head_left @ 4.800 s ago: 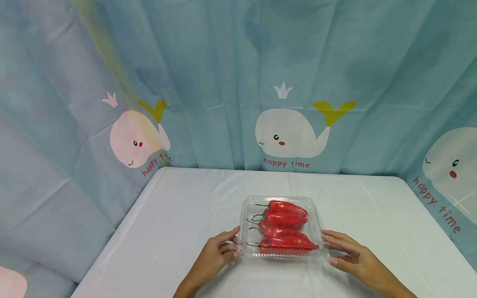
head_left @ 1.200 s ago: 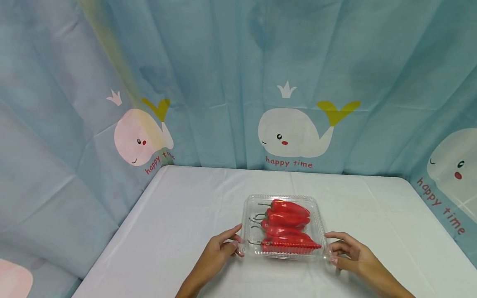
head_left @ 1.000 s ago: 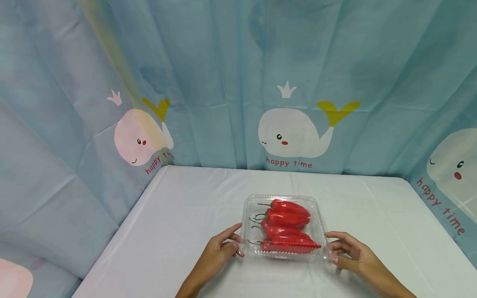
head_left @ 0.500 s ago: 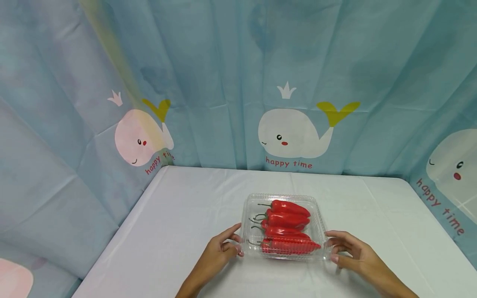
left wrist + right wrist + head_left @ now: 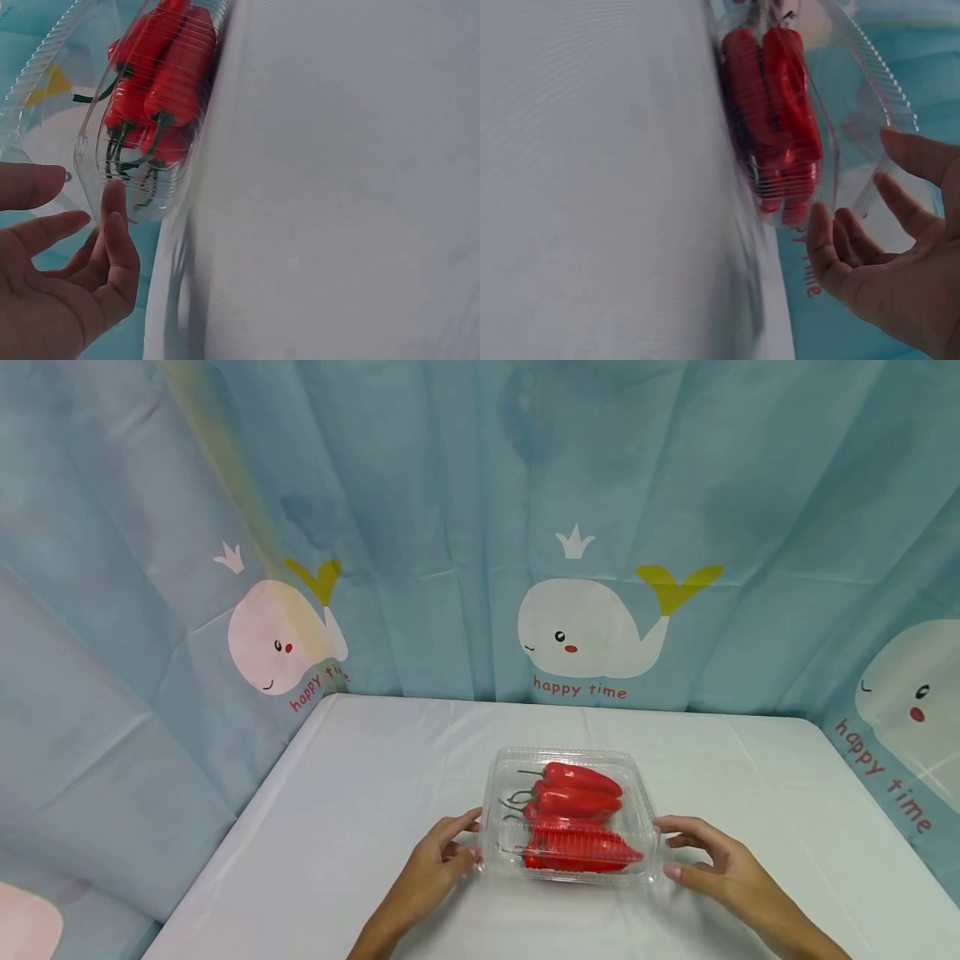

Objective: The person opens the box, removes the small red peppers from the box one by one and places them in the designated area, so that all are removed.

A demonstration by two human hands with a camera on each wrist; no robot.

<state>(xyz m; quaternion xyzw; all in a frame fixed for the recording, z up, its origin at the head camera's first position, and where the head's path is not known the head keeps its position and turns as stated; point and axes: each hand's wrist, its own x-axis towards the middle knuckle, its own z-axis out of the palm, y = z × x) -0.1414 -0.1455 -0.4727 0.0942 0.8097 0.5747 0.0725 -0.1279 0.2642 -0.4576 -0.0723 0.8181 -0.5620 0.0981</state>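
A clear plastic clamshell box [image 5: 495,777] with several red peppers [image 5: 573,802] lying side by side in it, green stems to the left, sits on the white table. In both wrist views its lid [image 5: 896,97] stands tilted up from the base [image 5: 154,196], a gap showing along the near side. At the left near corner, my left hand [image 5: 433,864] has thumb and index finger at the lid's edge and other fingers against the base. My right hand [image 5: 720,864] pinches the lid's edge at the right corner, its lower fingertips by the base wall.
White cloth covers the table [image 5: 360,760]. Behind and to both sides hangs a light blue curtain [image 5: 450,527] printed with white whales and "happy time" lettering.
The near edge of the lid has risen away from the base, its ribbed front shifting up over the peppers. Both hands have gone up slightly with it, while the peppers have stayed put.
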